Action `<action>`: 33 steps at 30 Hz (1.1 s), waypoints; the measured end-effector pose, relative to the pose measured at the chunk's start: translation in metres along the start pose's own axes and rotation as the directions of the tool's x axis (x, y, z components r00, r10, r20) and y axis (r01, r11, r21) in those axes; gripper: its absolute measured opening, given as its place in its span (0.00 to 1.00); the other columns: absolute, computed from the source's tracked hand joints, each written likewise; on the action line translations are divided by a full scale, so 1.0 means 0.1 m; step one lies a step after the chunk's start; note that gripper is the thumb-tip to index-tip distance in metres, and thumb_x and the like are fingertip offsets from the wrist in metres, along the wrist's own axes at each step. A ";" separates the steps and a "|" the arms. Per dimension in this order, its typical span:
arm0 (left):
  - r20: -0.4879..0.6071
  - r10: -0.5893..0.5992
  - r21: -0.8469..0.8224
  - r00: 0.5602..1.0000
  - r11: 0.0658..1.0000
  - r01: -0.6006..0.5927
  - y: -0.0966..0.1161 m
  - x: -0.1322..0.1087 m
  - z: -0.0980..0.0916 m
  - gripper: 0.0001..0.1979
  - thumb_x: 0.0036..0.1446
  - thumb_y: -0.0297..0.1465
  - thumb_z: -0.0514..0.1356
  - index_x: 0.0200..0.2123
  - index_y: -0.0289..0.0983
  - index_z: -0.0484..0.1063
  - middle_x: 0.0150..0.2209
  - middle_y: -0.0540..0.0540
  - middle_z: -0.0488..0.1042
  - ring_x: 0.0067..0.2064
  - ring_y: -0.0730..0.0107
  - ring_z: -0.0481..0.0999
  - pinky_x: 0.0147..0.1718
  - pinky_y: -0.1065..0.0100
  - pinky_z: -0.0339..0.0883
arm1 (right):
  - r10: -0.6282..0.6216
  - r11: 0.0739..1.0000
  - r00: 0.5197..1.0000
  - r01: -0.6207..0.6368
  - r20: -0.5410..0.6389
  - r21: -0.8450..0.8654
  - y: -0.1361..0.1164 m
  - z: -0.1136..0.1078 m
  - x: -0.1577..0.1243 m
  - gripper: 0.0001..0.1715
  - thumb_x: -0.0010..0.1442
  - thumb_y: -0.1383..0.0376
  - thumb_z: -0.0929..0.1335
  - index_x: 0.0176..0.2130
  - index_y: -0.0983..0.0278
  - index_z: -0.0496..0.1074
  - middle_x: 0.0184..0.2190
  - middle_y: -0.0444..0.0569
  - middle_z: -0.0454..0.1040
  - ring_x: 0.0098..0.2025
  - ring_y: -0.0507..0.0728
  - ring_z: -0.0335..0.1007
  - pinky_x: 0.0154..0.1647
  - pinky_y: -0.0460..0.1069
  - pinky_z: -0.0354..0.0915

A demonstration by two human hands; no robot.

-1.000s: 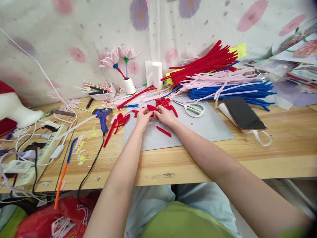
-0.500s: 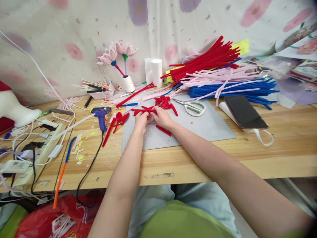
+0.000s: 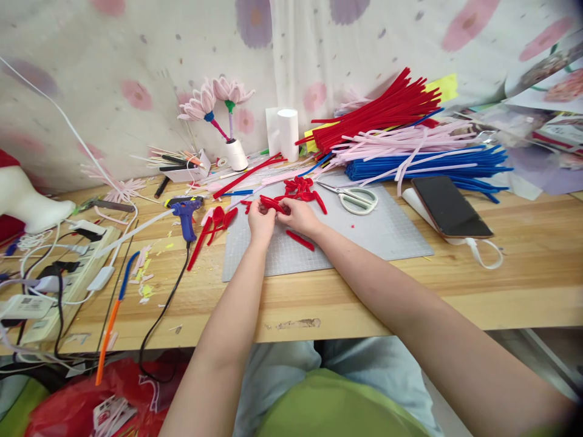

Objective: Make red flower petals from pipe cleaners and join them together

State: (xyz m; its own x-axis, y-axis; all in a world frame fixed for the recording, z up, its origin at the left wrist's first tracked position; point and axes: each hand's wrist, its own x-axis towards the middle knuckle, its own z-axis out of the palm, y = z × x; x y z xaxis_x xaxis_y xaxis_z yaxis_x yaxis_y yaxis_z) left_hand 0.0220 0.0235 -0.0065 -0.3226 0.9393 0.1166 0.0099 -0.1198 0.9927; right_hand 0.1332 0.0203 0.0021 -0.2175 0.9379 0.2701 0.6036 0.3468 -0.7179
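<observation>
My left hand (image 3: pixel 261 220) and right hand (image 3: pixel 298 216) are both closed on one red pipe-cleaner piece (image 3: pixel 272 203), pinching it between the fingertips just above the grey cutting mat (image 3: pixel 387 233), toward the mat's far left part. Another short red piece (image 3: pixel 300 240) lies on the mat just under my right wrist, and a small heap of bent red pieces (image 3: pixel 300 187) sits at the mat's far edge, right beyond my fingers. The scissors (image 3: pixel 353 198) rest on the mat to the right of that heap. Off the mat's left edge lie a few more red loops (image 3: pixel 218 218), and past them the blue glue gun (image 3: pixel 186 213) stands on the wooden surface (image 3: pixel 523 267), its cord trailing toward the near edge. A phone (image 3: pixel 449 207) lies off the mat's right far corner, in front of the stacked red, pink and blue stems (image 3: pixel 410 139) along the back edge. I judge the piece could slip or kink unevenly if I press too hard, since it is thin and held only at the fingertips; my right wrist could also sweep the loose piece under it off the mat.
</observation>
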 end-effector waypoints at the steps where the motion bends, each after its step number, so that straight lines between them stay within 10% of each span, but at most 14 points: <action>1: -0.002 0.030 0.035 1.000 0.999 -0.030 -0.01 0.00 -0.01 0.12 0.38 0.19 0.54 0.30 0.37 0.64 0.28 0.52 0.70 0.30 0.75 0.71 0.34 0.71 0.66 | -0.018 1.000 1.000 0.018 -0.001 -0.011 -0.01 0.00 -0.01 0.07 0.50 0.63 0.65 0.32 0.63 0.67 0.27 0.45 0.72 0.28 0.52 0.64 0.28 0.45 0.55; 12: -0.022 -0.001 0.130 1.000 0.992 0.004 0.03 -0.02 -0.02 0.12 0.38 0.22 0.57 0.30 0.39 0.64 0.25 0.53 0.68 0.27 0.74 0.69 0.30 0.71 0.64 | -0.061 0.994 0.996 0.054 -0.071 -0.099 -0.05 0.00 -0.04 0.10 0.51 0.63 0.65 0.37 0.61 0.64 0.31 0.46 0.74 0.31 0.55 0.68 0.31 0.47 0.58; 24: -0.047 -0.054 -0.025 0.997 0.998 0.053 0.05 -0.05 0.01 0.09 0.42 0.22 0.53 0.28 0.39 0.59 0.26 0.54 0.66 0.28 0.77 0.69 0.27 0.75 0.63 | -0.106 0.965 0.994 0.109 -0.026 0.238 0.02 0.05 0.01 0.14 0.46 0.71 0.64 0.36 0.62 0.60 0.33 0.45 0.70 0.34 0.52 0.67 0.35 0.48 0.63; 33: 0.055 -0.173 -0.136 0.983 0.974 0.179 0.15 -0.10 0.06 0.07 0.45 0.24 0.52 0.30 0.38 0.58 0.28 0.52 0.70 0.25 0.77 0.68 0.24 0.73 0.63 | 0.094 0.714 0.990 -0.139 0.103 0.686 0.04 -0.01 0.05 0.14 0.48 0.67 0.65 0.36 0.61 0.57 0.28 0.41 0.67 0.26 0.48 0.65 0.23 0.43 0.63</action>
State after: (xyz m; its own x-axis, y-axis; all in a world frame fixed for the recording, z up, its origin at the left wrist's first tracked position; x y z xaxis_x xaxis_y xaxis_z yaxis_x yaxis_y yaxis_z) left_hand 0.0308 0.0145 0.0071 -0.2672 0.9620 -0.0555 -0.1772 0.0076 0.9841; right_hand 0.1356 0.0261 0.0015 -0.2379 0.9620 0.1342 -0.0649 0.1222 -0.9904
